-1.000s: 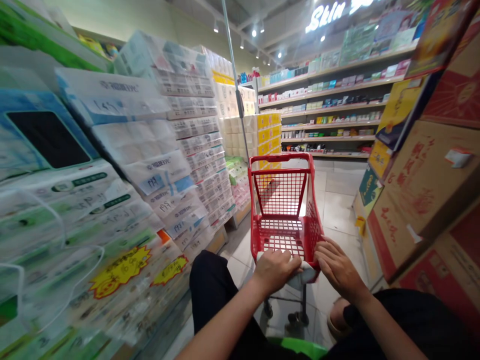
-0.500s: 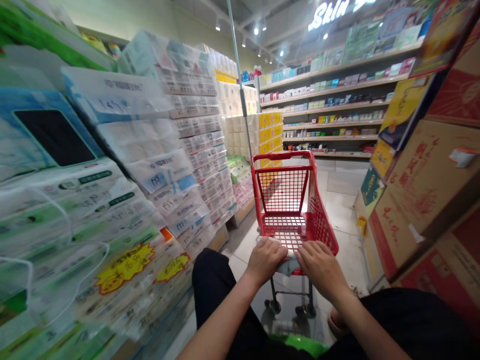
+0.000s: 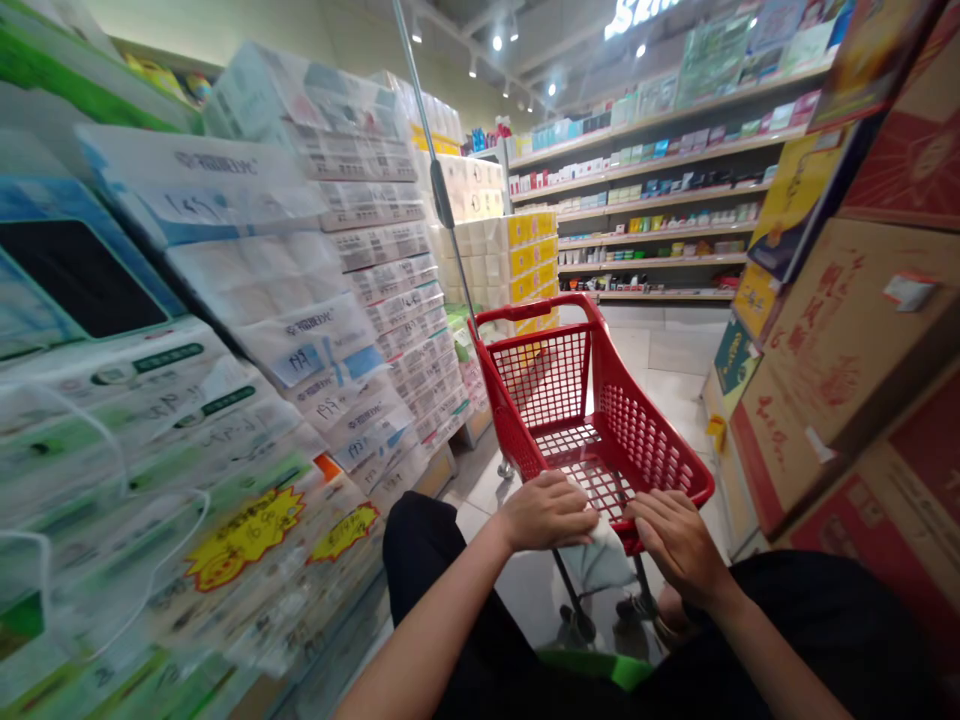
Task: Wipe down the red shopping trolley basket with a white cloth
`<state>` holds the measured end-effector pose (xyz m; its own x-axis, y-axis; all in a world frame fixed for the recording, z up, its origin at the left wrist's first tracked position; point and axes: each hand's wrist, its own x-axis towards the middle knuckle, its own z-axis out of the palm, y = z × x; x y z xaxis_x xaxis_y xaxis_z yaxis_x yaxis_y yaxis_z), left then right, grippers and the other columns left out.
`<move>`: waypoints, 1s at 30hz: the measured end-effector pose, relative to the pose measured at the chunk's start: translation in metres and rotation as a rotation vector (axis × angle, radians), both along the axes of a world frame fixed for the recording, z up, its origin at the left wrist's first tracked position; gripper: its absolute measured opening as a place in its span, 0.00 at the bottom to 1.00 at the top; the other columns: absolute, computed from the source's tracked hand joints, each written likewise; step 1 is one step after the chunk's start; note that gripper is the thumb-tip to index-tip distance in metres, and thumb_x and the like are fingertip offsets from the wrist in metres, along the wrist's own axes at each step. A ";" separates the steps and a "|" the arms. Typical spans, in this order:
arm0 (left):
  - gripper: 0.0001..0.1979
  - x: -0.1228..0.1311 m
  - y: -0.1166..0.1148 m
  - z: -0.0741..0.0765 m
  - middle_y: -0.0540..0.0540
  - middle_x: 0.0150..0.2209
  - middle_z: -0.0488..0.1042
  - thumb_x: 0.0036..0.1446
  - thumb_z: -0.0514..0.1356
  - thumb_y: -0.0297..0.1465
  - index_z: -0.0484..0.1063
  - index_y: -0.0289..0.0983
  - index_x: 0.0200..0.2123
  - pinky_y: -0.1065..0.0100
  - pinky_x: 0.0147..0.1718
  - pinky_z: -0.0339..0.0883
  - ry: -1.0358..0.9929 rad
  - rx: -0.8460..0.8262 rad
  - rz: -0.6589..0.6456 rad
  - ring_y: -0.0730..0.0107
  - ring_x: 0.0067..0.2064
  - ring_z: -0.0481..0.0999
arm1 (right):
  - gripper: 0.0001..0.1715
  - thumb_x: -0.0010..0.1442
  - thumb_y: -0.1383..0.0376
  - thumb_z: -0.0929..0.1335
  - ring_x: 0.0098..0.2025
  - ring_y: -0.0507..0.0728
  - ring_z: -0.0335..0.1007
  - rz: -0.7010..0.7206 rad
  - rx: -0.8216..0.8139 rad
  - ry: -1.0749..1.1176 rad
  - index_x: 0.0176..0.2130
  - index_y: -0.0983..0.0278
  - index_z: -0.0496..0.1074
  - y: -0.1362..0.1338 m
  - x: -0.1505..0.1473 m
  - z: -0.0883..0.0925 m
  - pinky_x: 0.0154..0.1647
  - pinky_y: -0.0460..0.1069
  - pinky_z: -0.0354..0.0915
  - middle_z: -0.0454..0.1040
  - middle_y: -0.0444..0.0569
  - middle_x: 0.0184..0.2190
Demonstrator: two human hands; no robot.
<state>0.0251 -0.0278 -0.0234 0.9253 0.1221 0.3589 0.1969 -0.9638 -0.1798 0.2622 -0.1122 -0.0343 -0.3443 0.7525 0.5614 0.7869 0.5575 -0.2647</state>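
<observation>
A red plastic shopping cart [image 3: 651, 440] with a grid basket stands angled in front of me, its far end toward the left. My left hand [image 3: 551, 512] is closed over a pale cloth [image 3: 606, 562] at the cart's near rim, and the cloth hangs below the fingers. Further right along that rim, my right hand [image 3: 676, 545] has its fingers curled over the edge. No cloth shows in the right hand. A thin metal pole [image 3: 441, 195] rises from the cart's left side. The basket holds nothing that I can see.
Stacked tissue packs [image 3: 285, 340] line the left, with yellow price signs [image 3: 244, 540] on them. Cardboard cartons [image 3: 847, 370] stand close on the right. Shelves [image 3: 645, 210] of small boxes and bottles stretch across the back. My bent knee [image 3: 424, 560] is left of the cart.
The cart has turned, its far end swinging left and its near end right. My hands have moved apart, the right one going right and down. More of the cloth now hangs down from my left hand.
</observation>
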 end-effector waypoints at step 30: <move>0.18 0.011 -0.013 0.003 0.47 0.37 0.71 0.65 0.48 0.47 0.71 0.44 0.42 0.62 0.44 0.57 -0.022 0.001 0.098 0.66 0.40 0.67 | 0.16 0.65 0.67 0.57 0.35 0.55 0.64 -0.064 0.114 -0.023 0.30 0.63 0.69 0.024 0.011 -0.013 0.42 0.52 0.55 0.72 0.48 0.30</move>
<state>0.0360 -0.0410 -0.0206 0.9008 0.2112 0.3793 0.2939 -0.9397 -0.1748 0.2734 -0.0881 -0.0475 -0.3112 0.7052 0.6370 0.8271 0.5311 -0.1838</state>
